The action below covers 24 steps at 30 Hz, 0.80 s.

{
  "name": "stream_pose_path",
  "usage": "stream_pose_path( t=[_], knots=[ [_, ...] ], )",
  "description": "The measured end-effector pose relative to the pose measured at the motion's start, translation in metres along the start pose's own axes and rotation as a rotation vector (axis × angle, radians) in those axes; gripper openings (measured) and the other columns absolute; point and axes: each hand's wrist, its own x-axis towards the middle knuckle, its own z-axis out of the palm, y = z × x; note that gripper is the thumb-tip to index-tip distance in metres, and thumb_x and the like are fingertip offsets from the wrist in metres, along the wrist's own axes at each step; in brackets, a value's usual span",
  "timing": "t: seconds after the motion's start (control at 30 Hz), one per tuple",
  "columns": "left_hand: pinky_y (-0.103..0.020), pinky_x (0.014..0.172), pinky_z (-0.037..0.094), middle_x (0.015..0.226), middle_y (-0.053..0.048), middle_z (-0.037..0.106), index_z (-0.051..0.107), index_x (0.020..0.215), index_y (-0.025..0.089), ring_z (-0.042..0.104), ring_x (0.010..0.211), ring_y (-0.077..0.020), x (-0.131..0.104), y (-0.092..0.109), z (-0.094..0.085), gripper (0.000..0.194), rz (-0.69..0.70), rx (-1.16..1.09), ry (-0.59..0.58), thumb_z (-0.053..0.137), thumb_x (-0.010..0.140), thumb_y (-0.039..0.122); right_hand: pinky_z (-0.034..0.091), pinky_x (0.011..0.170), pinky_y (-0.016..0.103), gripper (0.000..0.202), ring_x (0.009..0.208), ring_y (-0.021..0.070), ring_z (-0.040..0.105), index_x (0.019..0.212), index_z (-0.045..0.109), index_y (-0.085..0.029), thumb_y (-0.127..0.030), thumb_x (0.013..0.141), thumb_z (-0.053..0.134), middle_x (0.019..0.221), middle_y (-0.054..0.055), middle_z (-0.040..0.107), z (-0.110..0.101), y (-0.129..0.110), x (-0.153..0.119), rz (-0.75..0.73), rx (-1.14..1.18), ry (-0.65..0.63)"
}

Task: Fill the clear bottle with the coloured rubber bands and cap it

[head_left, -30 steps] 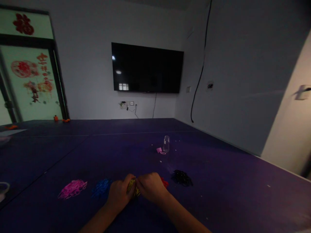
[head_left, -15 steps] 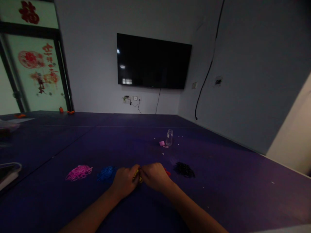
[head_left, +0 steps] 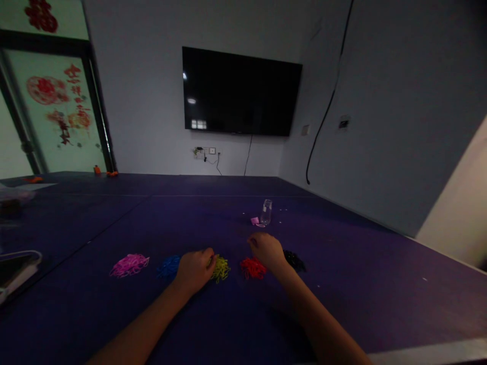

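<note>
Rubber bands lie in loose piles by colour in a row on the purple surface. My left hand [head_left: 195,271], fingers curled in, rests between the blue bands [head_left: 167,266] and the yellow bands [head_left: 220,268], covering the edges of both. What its fingertips hold, if anything, is hidden. Above and behind the red bands [head_left: 252,267] is my right hand [head_left: 266,248], closed with fingertips pressed together; I cannot make out what is in them. Its wrist partly covers the black bands [head_left: 292,260]. The pink bands [head_left: 130,265] sit at the far left of the row.
Beyond the piles stands a clear bottle [head_left: 267,212] beside a small pink item [head_left: 254,221]. A phone-like device [head_left: 17,271] lies at the left edge, with a plastic bag [head_left: 13,197] behind it. White scraps are scattered about. A television [head_left: 241,91] hangs on the wall.
My hands, together over the yellow bands before, are now apart. The right one has moved right and away from me, past the red bands; the left has barely moved. Yellow and red piles show more.
</note>
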Motion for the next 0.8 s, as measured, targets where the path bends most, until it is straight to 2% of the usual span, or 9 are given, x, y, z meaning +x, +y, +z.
stream_pose_path(
  t=[0.17,0.33,0.43,0.53,0.6,0.8],
  knots=[
    [-0.025,0.056,0.036,0.067,-0.002,0.064,0.058,0.074,0.019,0.059,0.063,-0.0156,-0.002,0.002,0.008,0.031,0.148,-0.045,-0.003,0.035,0.089,0.035,0.039,0.072,0.026,0.029,0.093,0.0205,0.059,0.094,0.066,-0.020,-0.031,0.087,0.040,0.096,0.007,0.066,0.009,0.008,0.003,0.036,0.010,-0.022],
    [-0.024,0.051,0.032,0.059,-0.001,0.060,0.058,0.069,0.018,0.055,0.055,-0.0131,-0.002,0.000,0.010,0.039,0.218,-0.076,0.071,0.032,0.090,0.039,0.039,0.075,0.025,0.032,0.096,0.0199,0.059,0.096,0.066,-0.019,-0.031,0.088,0.038,0.094,0.009,0.066,0.011,0.001,0.001,-0.017,0.035,-0.003],
    [-0.023,0.048,0.029,0.058,0.000,0.059,0.056,0.065,0.018,0.054,0.052,-0.0128,-0.002,-0.002,0.009,0.046,0.253,-0.111,0.099,0.034,0.088,0.052,0.040,0.075,0.026,0.033,0.094,0.0203,0.059,0.095,0.066,-0.018,-0.032,0.088,0.037,0.092,0.009,0.067,0.009,-0.001,-0.001,-0.048,0.045,0.009],
    [-0.023,0.046,0.024,0.054,0.001,0.056,0.054,0.059,0.018,0.051,0.048,-0.0120,-0.003,-0.002,0.009,0.054,0.316,-0.126,0.104,0.043,0.077,0.067,0.040,0.074,0.027,0.032,0.093,0.0203,0.060,0.094,0.066,-0.019,-0.033,0.088,0.038,0.092,0.009,0.067,0.009,-0.001,-0.001,-0.050,0.041,0.023],
    [-0.024,0.045,0.021,0.052,0.002,0.054,0.052,0.057,0.018,0.049,0.047,-0.0113,-0.003,-0.002,0.009,0.056,0.370,-0.134,0.091,0.046,0.071,0.071,0.040,0.074,0.027,0.032,0.093,0.0202,0.060,0.094,0.066,-0.018,-0.032,0.088,0.038,0.092,0.009,0.067,0.010,0.000,-0.001,-0.043,0.040,0.029],
    [-0.024,0.044,0.016,0.049,0.003,0.050,0.049,0.056,0.018,0.048,0.046,-0.0117,-0.003,-0.001,0.010,0.051,0.430,-0.117,0.032,0.053,0.071,0.066,0.039,0.077,0.027,0.033,0.094,0.0194,0.059,0.094,0.067,-0.017,-0.031,0.089,0.038,0.091,0.009,0.066,0.019,-0.008,-0.003,-0.087,0.080,0.000]
  ],
)
